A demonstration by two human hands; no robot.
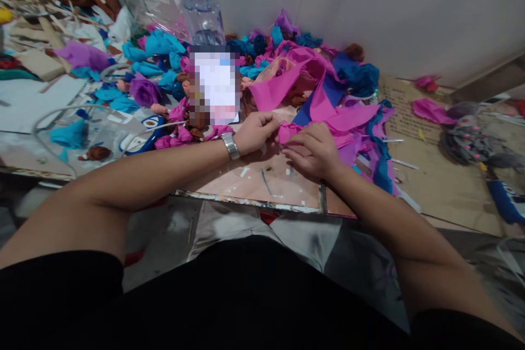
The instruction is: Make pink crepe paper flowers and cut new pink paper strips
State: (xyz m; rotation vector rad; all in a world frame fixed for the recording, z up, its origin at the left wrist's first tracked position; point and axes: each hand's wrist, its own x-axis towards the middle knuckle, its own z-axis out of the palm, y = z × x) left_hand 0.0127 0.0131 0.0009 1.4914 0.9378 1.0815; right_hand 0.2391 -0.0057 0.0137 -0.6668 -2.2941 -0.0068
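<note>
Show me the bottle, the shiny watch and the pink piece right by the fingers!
Bottle (204, 19): head view, on its clear body below the white cap.
Watch (230, 146): head view, on its metal part.
Pink piece (289, 132): head view, on its crumpled end.

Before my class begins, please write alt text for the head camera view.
A person's left hand pinches pink material over a cluttered tabletop, with the right hand touching it too. Beyond, a white-capped bottle stands among blue, purple and pink pieces.

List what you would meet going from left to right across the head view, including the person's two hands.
Crumpled purple paper, rolled purple paper flower, clear plastic bottle with white cap, left hand, right hand, flat pink paper scrap.
</note>
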